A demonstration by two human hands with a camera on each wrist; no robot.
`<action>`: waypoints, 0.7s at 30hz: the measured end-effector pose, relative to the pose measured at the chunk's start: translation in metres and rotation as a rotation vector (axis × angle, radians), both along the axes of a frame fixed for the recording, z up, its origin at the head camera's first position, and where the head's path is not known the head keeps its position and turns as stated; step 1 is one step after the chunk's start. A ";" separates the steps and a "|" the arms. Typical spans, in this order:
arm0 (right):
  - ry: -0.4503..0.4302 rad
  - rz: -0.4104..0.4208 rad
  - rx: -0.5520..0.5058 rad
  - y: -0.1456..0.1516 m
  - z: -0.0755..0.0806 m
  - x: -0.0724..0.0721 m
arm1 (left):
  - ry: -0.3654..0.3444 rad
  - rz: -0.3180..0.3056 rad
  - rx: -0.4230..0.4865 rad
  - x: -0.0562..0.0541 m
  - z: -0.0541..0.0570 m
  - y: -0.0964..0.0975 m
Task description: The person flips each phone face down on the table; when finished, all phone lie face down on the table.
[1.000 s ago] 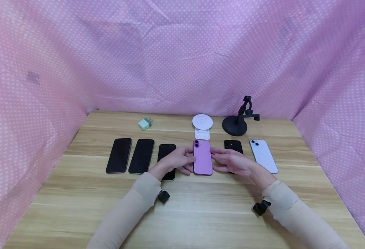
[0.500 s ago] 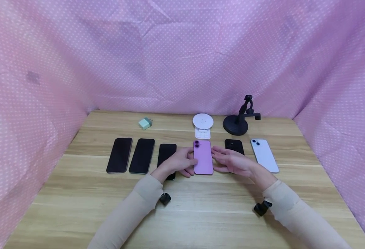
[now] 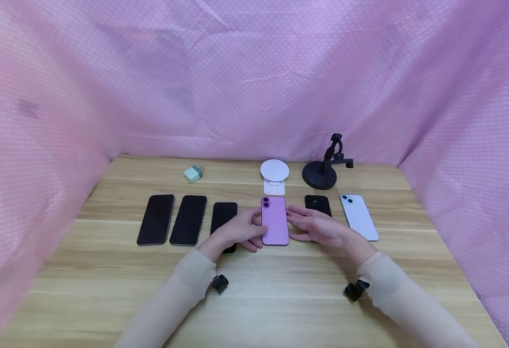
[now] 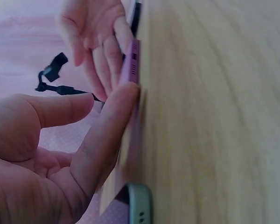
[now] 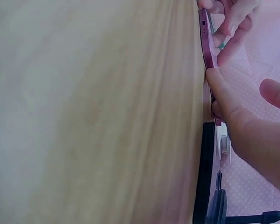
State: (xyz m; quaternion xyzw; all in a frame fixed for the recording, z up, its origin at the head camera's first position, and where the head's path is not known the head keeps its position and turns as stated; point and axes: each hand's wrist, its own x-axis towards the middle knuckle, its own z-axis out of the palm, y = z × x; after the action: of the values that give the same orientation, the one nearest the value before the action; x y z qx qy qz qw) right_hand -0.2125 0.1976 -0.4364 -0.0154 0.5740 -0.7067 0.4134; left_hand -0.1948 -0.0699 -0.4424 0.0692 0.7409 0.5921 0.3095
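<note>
A pink phone (image 3: 275,224) lies back up on the wooden table, between both hands, its camera lenses at the far left corner. My left hand (image 3: 240,228) is at its left edge, over part of a black phone (image 3: 224,212). The left wrist view has the left hand (image 4: 70,154) with extended fingers against the edge of the pink phone (image 4: 134,58). On the opposite side, my right hand (image 3: 317,227) partly covers another black phone (image 3: 318,203). Straight fingers of the right hand (image 5: 256,130) touch the side of the pink phone (image 5: 205,39) in the right wrist view.
Two dark phones (image 3: 156,220) lie side by side at left; a white phone (image 3: 360,217) lies at far right. Behind the row are a green-and-white charger plug (image 3: 192,173), a white round stand (image 3: 274,170) and a black phone holder (image 3: 319,175). Pink dotted cloth (image 3: 254,87) surrounds the table.
The head view has shifted, so everything sits slightly further left in it. Both hands stay at the sides of the pink phone, which keeps its place in the row.
</note>
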 end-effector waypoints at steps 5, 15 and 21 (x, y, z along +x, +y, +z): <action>0.059 -0.016 0.030 -0.003 0.009 0.000 | 0.009 0.025 0.021 0.010 0.015 -0.022; 0.320 -0.067 0.040 -0.024 0.032 0.017 | 0.294 0.021 -0.106 0.019 0.034 -0.079; 0.308 -0.029 0.040 -0.063 0.019 0.019 | 0.368 0.021 -0.214 0.021 0.029 -0.099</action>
State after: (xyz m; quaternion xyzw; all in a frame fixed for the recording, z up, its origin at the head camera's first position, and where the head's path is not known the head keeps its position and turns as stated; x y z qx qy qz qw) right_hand -0.1936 0.1351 -0.4177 -0.1073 0.6447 -0.6902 0.3106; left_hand -0.1742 -0.1685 -0.4138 0.1349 0.8441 0.4908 0.1685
